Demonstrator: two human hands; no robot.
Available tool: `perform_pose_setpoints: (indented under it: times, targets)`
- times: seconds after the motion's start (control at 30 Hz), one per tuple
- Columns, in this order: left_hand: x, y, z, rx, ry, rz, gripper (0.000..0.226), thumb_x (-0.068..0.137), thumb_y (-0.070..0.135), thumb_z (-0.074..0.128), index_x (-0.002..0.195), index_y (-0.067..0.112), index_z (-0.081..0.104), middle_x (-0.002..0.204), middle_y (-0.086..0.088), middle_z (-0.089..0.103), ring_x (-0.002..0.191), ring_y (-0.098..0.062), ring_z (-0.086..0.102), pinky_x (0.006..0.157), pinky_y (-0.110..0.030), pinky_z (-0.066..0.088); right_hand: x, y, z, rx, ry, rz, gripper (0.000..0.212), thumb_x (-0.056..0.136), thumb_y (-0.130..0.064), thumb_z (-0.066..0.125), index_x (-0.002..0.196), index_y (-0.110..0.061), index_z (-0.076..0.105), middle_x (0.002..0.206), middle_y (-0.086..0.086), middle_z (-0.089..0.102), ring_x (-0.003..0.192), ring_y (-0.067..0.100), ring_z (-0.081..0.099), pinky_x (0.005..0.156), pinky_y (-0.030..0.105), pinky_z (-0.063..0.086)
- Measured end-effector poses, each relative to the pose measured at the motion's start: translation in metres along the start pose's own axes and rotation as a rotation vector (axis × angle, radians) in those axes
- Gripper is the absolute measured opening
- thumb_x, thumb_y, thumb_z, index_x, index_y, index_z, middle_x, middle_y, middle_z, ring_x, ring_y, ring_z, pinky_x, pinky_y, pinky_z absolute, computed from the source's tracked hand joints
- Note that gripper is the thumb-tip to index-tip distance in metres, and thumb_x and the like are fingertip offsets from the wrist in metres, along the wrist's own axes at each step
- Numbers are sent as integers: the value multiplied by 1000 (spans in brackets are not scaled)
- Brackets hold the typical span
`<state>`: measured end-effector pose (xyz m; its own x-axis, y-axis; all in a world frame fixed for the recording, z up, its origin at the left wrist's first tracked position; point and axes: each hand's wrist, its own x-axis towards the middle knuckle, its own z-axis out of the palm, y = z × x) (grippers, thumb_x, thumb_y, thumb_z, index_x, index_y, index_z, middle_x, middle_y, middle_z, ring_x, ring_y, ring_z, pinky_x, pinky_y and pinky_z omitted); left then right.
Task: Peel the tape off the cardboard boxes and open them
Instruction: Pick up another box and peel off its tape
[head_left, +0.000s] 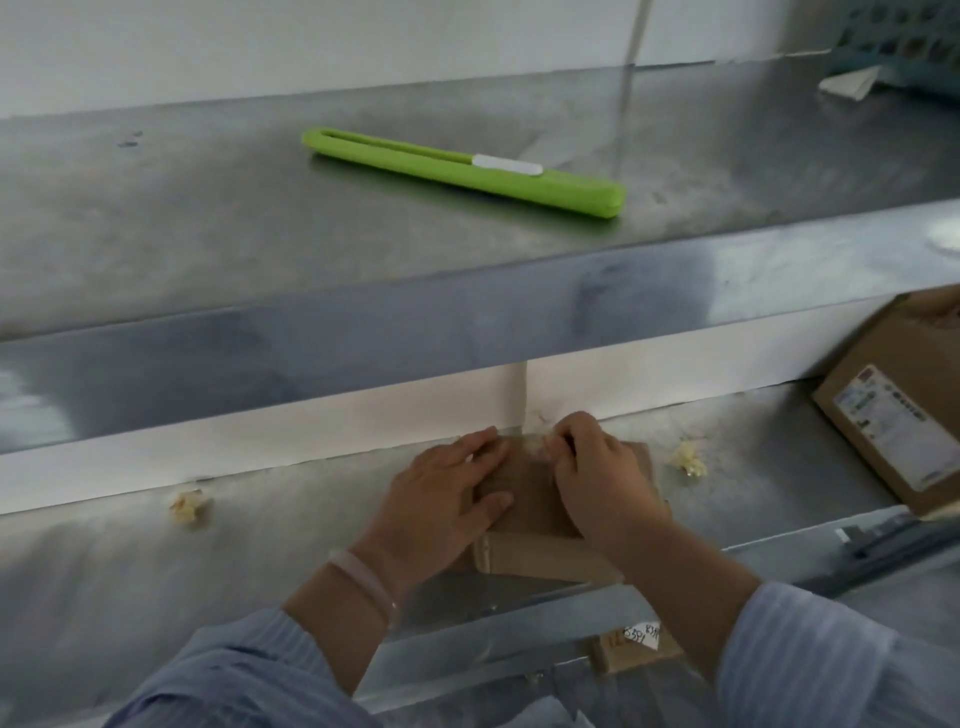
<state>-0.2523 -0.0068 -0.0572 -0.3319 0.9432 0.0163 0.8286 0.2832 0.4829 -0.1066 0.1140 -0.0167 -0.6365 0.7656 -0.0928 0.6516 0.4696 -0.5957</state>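
Pinching the tape (537, 448) at the far edge of the box (545, 558), the right grip (597, 478) was curled; the left grip (447, 499) lay spread flat, pressing the box onto the desk (260, 551). Pulling low and steadily along the seam would likely avoid tearing.

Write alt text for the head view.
A person's left hand presses flat on a small cardboard box on a steel counter while the right hand pinches tape at its far edge. A green cutter lies on the shelf above.
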Motion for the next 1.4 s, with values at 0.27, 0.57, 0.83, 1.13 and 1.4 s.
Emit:
perform_pose_setpoints:
  times: [0.27,0.57,0.83,1.13,1.4]
  targets:
    - [5,-2,-2,104,35,44,71,77,73,24,139,45,43,147,25,34,128,-8,37,109,-30,29,-18,16,-4,-81,185,-130,13,95,-28,57,107,-26,62,94,-2,67,86,17,57,75,31,48]
    - [13,3,11,109,161,182,50,92,47,34,133,27,56,134,5,51,130,-20,42,105,-45,41,-25,15,4,-133,123,-256,32,96,-45,47,98,-30,75,96,-15,58,97,10,52,96,36,44]
    - [14,-2,12,107,98,205,84,83,80,14,141,30,45,148,15,40,140,-11,30,115,-43,25,-23,4,-2,-17,13,-107,22,94,-41,58,111,-41,71,111,-19,68,104,3,56,95,25,46]
    - [12,3,11,53,107,164,75,82,74,29,139,30,49,145,14,42,138,-11,33,112,-45,31,-20,2,-6,132,72,56,37,85,-38,72,119,-43,59,91,-18,61,84,5,58,62,13,41]
    - [13,2,11,34,114,165,69,82,72,33,137,34,51,144,17,42,138,-9,32,110,-47,33,-21,-2,-2,-62,1,-67,21,94,-48,54,83,-32,63,76,-13,59,71,5,55,66,21,43]
